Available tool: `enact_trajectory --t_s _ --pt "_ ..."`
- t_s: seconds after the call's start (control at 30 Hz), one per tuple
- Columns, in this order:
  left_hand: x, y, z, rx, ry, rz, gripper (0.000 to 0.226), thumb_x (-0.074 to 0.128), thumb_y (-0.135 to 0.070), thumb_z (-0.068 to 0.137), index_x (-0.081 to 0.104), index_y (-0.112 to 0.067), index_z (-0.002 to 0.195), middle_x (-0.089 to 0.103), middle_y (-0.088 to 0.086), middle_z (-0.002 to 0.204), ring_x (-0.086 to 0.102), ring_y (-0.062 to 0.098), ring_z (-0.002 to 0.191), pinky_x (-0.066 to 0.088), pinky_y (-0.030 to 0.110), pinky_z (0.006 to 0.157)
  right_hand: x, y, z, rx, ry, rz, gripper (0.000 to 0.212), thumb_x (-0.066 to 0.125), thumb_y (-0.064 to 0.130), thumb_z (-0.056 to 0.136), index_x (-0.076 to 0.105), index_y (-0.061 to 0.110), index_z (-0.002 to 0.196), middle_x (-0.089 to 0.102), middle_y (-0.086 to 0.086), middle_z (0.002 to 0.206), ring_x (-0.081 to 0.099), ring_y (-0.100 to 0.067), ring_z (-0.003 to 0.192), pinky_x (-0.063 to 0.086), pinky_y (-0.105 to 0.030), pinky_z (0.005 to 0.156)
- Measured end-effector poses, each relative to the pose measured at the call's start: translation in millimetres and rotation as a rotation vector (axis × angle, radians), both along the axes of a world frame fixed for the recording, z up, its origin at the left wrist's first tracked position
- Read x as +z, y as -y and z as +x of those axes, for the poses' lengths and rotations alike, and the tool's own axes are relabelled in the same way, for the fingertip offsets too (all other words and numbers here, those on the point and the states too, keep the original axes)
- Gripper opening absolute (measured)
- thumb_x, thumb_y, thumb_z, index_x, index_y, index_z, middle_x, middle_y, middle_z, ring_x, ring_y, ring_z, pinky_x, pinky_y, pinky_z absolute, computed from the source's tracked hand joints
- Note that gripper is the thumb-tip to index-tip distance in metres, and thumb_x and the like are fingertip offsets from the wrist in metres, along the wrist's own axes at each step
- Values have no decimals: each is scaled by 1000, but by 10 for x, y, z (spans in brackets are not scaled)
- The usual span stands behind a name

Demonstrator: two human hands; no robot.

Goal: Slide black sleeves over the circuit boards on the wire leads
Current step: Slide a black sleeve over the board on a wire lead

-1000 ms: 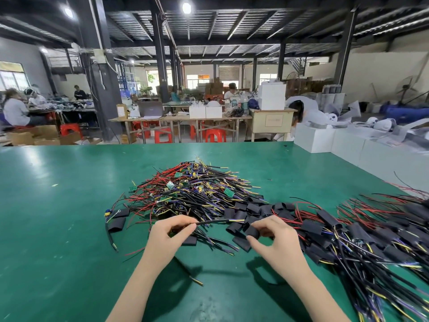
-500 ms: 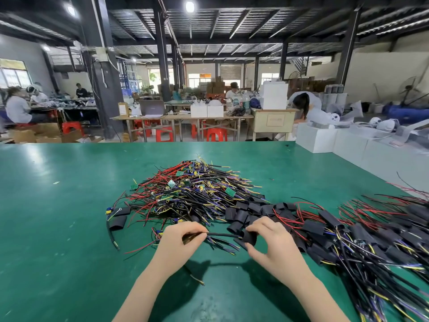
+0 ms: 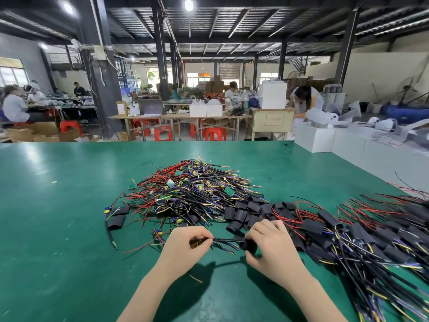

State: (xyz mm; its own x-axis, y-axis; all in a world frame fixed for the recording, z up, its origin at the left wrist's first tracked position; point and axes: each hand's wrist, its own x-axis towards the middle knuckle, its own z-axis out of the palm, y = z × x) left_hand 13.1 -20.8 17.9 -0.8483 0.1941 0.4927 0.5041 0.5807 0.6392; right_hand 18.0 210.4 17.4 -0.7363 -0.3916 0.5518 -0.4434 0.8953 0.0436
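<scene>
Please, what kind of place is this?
Most likely a factory assembly hall. A big green table carries a heap of wire leads and black sleeves; behind, workers sit at benches under a steel roof.

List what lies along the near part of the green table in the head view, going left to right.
Lone black sleeve → left hand pinching a wire lead → right hand holding a black sleeve on that lead → pile of sleeved leads.

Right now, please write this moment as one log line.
left hand: pinches wire lead | right hand: holds black sleeve on lead | table
</scene>
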Motion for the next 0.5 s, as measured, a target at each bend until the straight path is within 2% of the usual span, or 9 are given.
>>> enact_trajectory --t_s 0.13,0.3,0.4,0.5 --pt "-8 -10 11 -20 24 -61 10 71 -11 82 77 -19 83 72 -13 76 66 3 73 52 19 71 -8 -6 0 3 30 -30 23 77 34 56 65 25 73 58 11 72 58 -15 70 31 -27 74" --pt "-31 -23 6 -62 50 -26 12 71 -12 83 75 -23 84 72 -13 77 66 6 75 53 22 73 2 62 38 108 82 -115 24 76 30 59 64 24 79 59 11 76 59 -14 70 47 -28 63" --pt "-65 -77 2 -180 155 55 25 72 -18 84 69 -31 105 71 -10 90 67 9 88 50 20 83 -10 154 55 176 125 -169 19 70 30 67 64 23 83 59 10 80 57 -12 70 45 -27 63" --pt "-51 -31 -48 -235 211 155 47 73 -20 82 56 -31 124 66 -13 114 60 7 112 43 19 99 -22 169 67 153 160 -179 19 70 31 67 64 23 84 60 10 82 57 -12 67 44 -26 62"
